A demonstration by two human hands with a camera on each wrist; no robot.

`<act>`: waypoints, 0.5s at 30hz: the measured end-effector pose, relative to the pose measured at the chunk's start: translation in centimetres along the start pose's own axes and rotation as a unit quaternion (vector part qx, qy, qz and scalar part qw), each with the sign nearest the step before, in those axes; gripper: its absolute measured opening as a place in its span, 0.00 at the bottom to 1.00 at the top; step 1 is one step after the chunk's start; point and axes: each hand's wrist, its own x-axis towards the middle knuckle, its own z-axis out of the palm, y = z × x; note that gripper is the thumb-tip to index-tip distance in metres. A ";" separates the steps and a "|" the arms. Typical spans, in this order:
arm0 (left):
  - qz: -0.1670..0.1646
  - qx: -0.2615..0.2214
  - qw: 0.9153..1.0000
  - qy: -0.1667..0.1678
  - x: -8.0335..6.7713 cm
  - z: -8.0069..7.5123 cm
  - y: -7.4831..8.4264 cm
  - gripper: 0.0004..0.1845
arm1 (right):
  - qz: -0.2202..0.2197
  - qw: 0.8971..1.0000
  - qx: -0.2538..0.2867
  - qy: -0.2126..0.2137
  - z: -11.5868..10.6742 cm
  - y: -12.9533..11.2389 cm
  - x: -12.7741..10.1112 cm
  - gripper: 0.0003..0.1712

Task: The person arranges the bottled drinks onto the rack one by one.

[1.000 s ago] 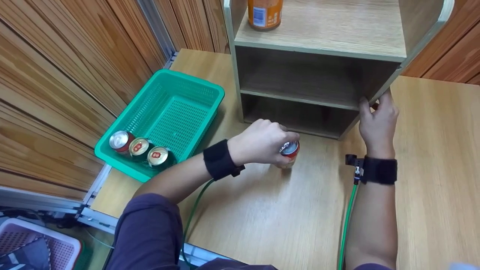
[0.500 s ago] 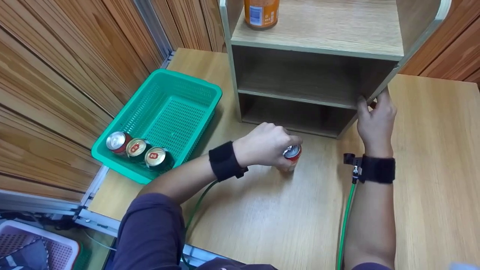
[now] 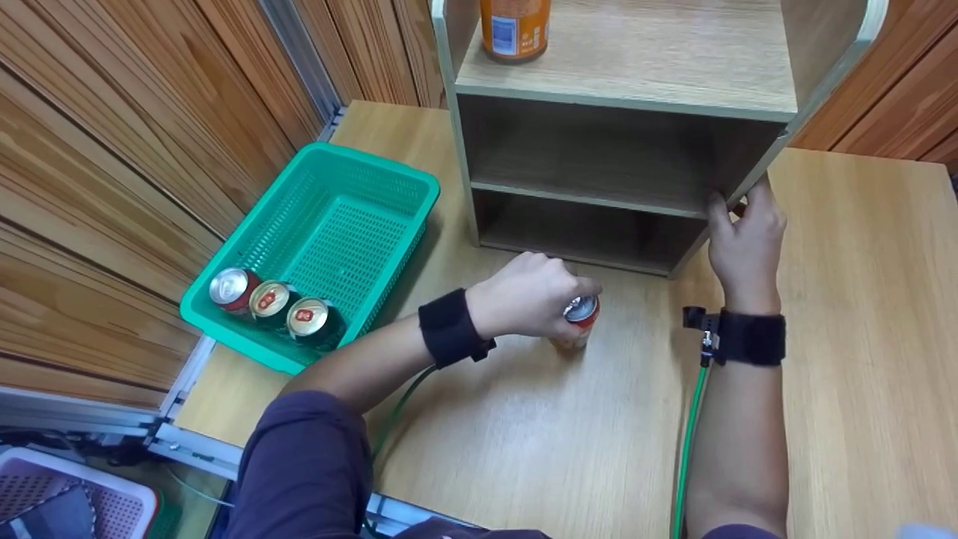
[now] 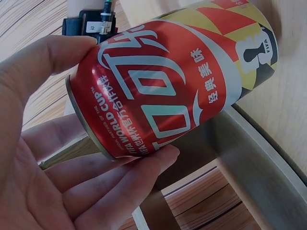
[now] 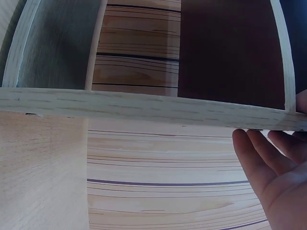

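Note:
My left hand [image 3: 528, 296] grips a red soda can [image 4: 158, 86] by its upper end, thumb on one side and fingers on the other. In the left wrist view the can has white lettering and a yellow and red checked lower part. The head view shows its silver top [image 3: 581, 308] in front of the wooden shelf unit [image 3: 621, 105]. Whether its base touches the table cannot be told. My right hand [image 3: 747, 243] holds the unit's right side panel [image 5: 144, 106] low down, thumb at the front edge and fingers on the outer face.
A green basket [image 3: 430, 187] stands left of the unit, with three cans [image 3: 271, 299] at its near end. An orange container [image 3: 516, 30] sits on the unit's top shelf. Wood-patterned walls [image 3: 135, 150] border the table [image 3: 516, 434]. A pink basket [image 3: 135, 490] is lower left.
My left hand and the can have shifted slightly right and toward me relative to the unit. My right hand keeps its hold on the panel. The head view has drifted a little.

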 end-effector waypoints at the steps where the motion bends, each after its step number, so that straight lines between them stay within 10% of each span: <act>1: -0.001 0.003 1.000 -0.001 0.0 0.0 0.0 0.24 | 0.001 1.000 -0.001 0.000 0.0 0.0 0.0 0.22; 15: -0.001 0.014 1.000 -0.008 0.1 0.6 0.0 0.23 | -0.001 1.000 0.002 -0.001 0.0 0.0 0.0 0.23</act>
